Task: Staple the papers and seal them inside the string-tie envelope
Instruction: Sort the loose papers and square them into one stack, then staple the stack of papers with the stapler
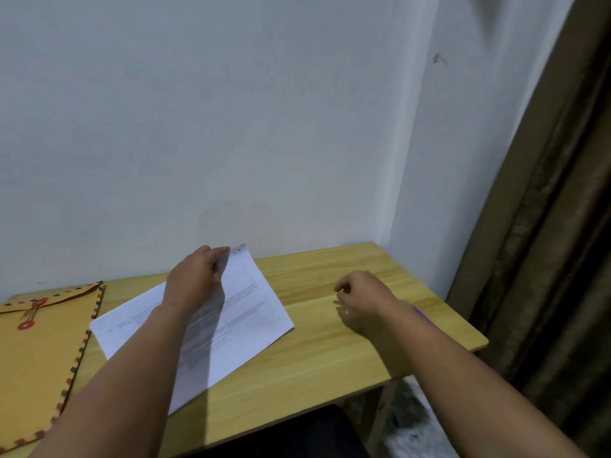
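white printed papers (244, 312) lie slanted at the lower centre of the frame on the wooden table (330, 352), their far corner lifted and pinched by the left hand (193, 279). the right hand (360, 297) hovers right of centre, fingers loosely curled, holding nothing. the tan string-tie envelope (39, 352), with red discs and a chequered border, lies at lower left.

Papers' (244, 312) print — too blurred, unreadable

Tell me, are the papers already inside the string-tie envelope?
No, the papers lie on the table beside the envelope, with the left hand holding their far corner.
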